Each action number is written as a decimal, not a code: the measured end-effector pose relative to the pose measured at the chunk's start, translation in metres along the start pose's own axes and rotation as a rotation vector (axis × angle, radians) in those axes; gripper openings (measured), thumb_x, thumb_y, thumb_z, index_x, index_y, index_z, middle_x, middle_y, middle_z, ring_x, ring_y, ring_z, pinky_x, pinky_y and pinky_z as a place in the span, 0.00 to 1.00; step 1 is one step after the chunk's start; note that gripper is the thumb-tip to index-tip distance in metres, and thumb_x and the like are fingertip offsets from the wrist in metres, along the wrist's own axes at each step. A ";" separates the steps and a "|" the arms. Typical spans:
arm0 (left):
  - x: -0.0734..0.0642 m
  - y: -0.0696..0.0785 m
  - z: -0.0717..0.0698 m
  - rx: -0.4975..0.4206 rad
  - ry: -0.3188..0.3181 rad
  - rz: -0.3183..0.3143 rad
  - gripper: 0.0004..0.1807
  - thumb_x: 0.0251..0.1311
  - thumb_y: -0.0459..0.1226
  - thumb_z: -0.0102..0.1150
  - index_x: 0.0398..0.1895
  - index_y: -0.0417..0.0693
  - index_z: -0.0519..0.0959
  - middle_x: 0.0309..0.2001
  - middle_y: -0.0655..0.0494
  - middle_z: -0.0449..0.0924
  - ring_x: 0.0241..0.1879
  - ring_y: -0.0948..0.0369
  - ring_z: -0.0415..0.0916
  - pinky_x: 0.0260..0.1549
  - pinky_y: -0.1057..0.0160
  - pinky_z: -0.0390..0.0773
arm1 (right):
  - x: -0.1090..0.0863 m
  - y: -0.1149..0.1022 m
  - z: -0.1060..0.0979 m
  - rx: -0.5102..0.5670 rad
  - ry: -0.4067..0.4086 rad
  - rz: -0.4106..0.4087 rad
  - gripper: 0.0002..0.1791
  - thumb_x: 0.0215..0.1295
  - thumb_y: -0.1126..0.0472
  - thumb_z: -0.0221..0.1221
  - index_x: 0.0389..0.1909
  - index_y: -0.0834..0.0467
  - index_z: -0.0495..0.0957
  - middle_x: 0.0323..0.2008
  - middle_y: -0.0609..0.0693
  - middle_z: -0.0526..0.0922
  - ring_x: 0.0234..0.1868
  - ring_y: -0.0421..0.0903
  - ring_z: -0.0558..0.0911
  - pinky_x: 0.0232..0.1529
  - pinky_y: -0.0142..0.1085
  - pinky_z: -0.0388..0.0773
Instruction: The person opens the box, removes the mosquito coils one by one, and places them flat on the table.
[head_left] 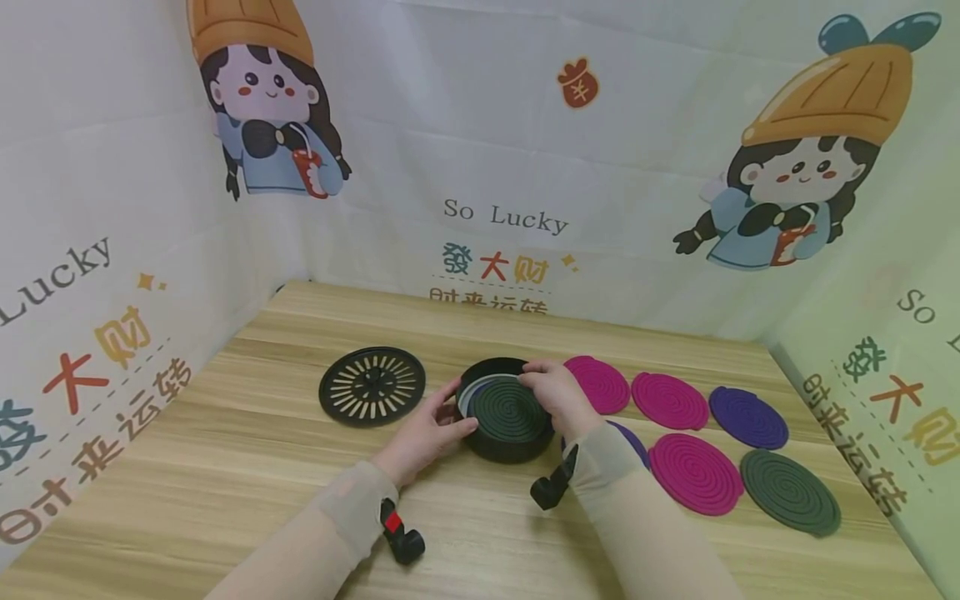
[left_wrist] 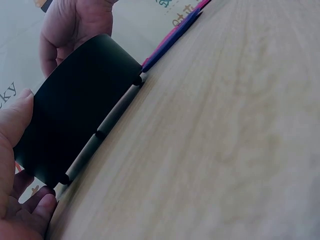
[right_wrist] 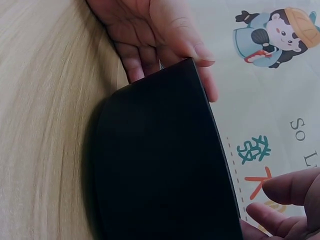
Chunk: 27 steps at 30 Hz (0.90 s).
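Note:
A round black mosquito coil box (head_left: 507,450) stands on the table, with a dark green mosquito coil (head_left: 512,407) lying in it. A sliver of a blue-purple coil shows beneath the green one. My left hand (head_left: 423,435) grips the box's left side, its thumb near the front rim; the left wrist view shows small feet under the box's wall (left_wrist: 75,105). Over the right far rim reaches my right hand (head_left: 558,396), fingertips bent down by the green coil's edge. In the right wrist view, that hand's thumb and fingers (right_wrist: 290,187) are apart, with nothing visible between them.
Left of the box lies a black slotted lid (head_left: 372,386). More coils lie flat at the right: pink ones (head_left: 670,401), a purple one (head_left: 748,417), another purple partly under the right forearm, and a green one (head_left: 791,492). Printed cloth (head_left: 645,208) surrounds the table.

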<state>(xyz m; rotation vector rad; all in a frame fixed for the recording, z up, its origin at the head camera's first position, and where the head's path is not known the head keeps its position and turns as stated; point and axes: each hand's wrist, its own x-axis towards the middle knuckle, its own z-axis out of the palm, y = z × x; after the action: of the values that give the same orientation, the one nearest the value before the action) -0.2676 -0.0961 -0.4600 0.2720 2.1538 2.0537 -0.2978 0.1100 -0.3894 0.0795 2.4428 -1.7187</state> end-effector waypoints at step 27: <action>-0.002 -0.001 -0.001 0.002 -0.003 0.013 0.43 0.59 0.37 0.66 0.75 0.51 0.55 0.64 0.41 0.68 0.62 0.50 0.68 0.52 0.60 0.73 | 0.002 0.002 0.003 0.019 0.024 0.004 0.19 0.67 0.65 0.52 0.57 0.68 0.72 0.58 0.63 0.71 0.58 0.58 0.69 0.60 0.50 0.65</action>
<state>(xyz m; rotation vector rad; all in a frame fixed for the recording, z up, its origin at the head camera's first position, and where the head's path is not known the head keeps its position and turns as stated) -0.2659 -0.0972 -0.4609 0.2902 2.1576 2.0571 -0.2988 0.1079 -0.3927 0.1079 2.4424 -1.7494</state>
